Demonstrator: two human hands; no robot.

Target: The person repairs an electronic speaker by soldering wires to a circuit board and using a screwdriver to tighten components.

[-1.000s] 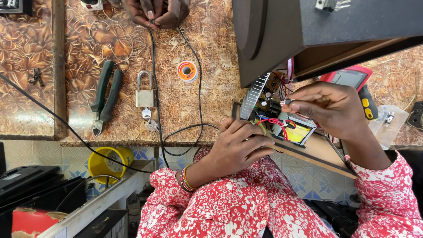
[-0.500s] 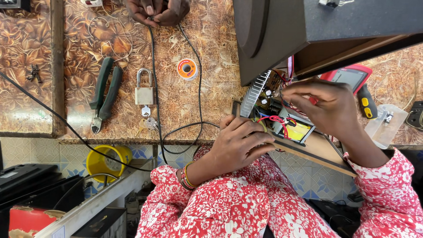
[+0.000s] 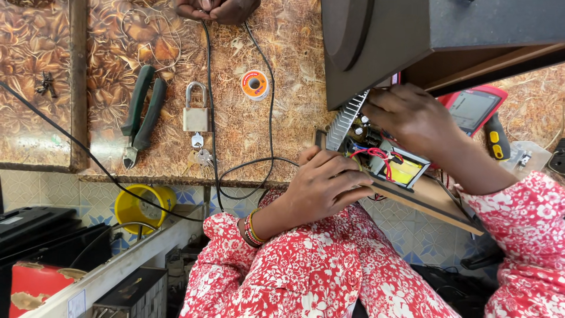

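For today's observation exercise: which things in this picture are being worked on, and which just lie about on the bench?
In hand:
- left hand steadying the wooden panel that carries the circuit board
- right hand reaching into the green circuit board with red wires
- dark speaker cabinet

Lying about:
- green-handled pliers
- silver padlock with keys
- orange solder spool
- red multimeter
- yellow tub

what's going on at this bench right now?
A person in a red floral top has an opened speaker box tipped over the bench. The left hand steadies the edge of its back panel, while the right hand reaches into the circuit board among the red wires. Pliers, a padlock with keys, a solder spool and a red meter lie nearby. Another person's hands show at the far edge.
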